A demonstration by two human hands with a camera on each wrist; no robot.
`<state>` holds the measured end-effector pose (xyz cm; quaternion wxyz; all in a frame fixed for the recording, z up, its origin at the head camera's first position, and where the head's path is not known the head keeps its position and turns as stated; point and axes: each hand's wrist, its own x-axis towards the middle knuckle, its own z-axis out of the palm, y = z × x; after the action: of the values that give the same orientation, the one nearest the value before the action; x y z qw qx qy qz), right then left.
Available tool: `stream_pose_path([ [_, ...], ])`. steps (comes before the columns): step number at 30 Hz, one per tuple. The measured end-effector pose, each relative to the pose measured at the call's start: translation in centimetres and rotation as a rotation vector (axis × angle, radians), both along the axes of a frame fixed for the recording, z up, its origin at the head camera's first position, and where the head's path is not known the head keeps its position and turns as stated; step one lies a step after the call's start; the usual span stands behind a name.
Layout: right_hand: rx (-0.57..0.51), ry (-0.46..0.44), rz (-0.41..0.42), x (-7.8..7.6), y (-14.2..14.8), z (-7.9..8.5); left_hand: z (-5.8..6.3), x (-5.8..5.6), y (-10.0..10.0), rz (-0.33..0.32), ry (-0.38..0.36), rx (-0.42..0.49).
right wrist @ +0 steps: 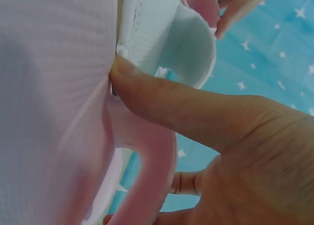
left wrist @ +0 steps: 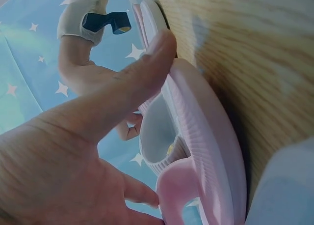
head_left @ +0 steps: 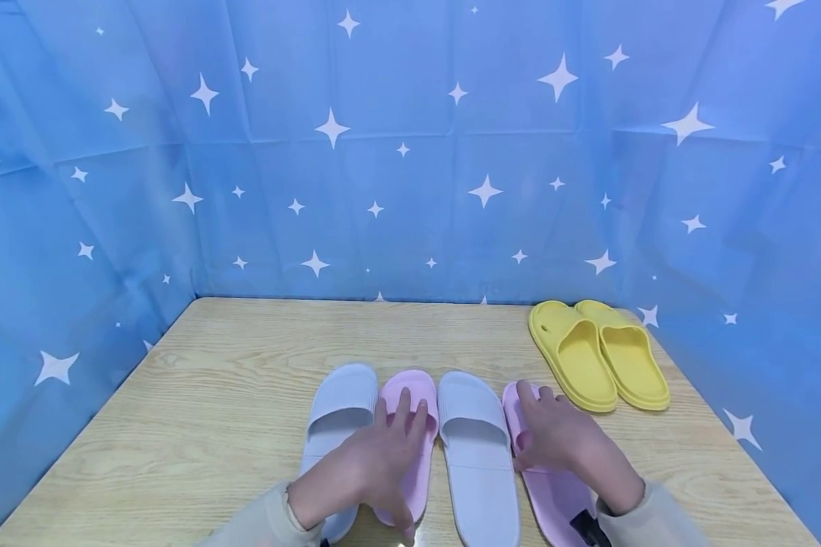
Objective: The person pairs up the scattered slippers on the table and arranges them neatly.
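Four slides lie side by side, pale blue-white alternating with pink. My left hand (head_left: 386,448) is over the left pink slipper (head_left: 420,486), its spread fingers touching the strap and its thumb stretched toward the heel end. In the left wrist view, that thumb tip overlaps the slipper's sole edge. My right hand (head_left: 561,433) grips the right pink slipper (head_left: 554,494) at the strap, with the thumb at its left edge and the fingers over the strap's far side. Between the two pink ones lies a pale slipper (head_left: 479,471); another pale slipper (head_left: 345,391) lies left of my left hand, partly covered by it.
A pair of yellow slippers (head_left: 588,365) stands at the back right corner of the wooden table (head_left: 178,425). Blue cloth (head_left: 410,182) with white stars rises along the table's back and both sides.
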<state>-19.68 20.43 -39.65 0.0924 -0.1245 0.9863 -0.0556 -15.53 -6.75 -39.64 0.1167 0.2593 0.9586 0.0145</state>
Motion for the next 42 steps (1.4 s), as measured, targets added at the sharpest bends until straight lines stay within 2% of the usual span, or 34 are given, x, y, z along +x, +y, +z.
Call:
stream_pose_path([
  [7, -0.039, 0.081, 0.004, -0.5, 0.3, -0.4, -0.1, -0.3, 0.1, 0.004, 0.044, -0.025],
  [13, -0.119, 0.180, 0.025, -1.3, 0.5, -0.6, 0.0, -0.5, -0.2, 0.030, 0.033, 0.020],
  [20, -0.128, 0.246, 0.048, -1.8, 0.8, -0.9, -0.2, -1.0, -0.4, 0.053, 0.033, 0.075],
  [22, -0.143, 0.261, 0.077, -1.9, 0.9, -1.0, -0.3, -1.1, -0.5, 0.060, 0.030, 0.084],
  [25, -0.161, 0.206, 0.136, -1.7, 1.3, -0.5, -0.4, -1.2, -0.5, 0.064, 0.019, 0.098],
  [28, -0.169, 0.078, 0.176, -1.2, 2.0, 0.3, -0.3, -1.3, -0.6, 0.058, 0.006, 0.102],
  [30, -0.175, -0.026, 0.164, -0.7, 2.4, 0.8, -0.3, -1.3, -0.6, 0.053, 0.000, 0.101],
  [33, -0.183, -0.136, 0.122, 0.1, 2.7, 1.1, -0.2, -1.3, -0.6, 0.052, -0.011, 0.094],
  [37, -0.156, -0.201, 0.082, 0.6, 2.9, 1.0, -0.1, -1.4, -0.6, 0.055, -0.028, 0.093],
  [42, -0.114, -0.212, 0.074, 0.5, 2.7, 0.7, 0.0, -1.5, -0.6, 0.043, -0.029, 0.093],
])
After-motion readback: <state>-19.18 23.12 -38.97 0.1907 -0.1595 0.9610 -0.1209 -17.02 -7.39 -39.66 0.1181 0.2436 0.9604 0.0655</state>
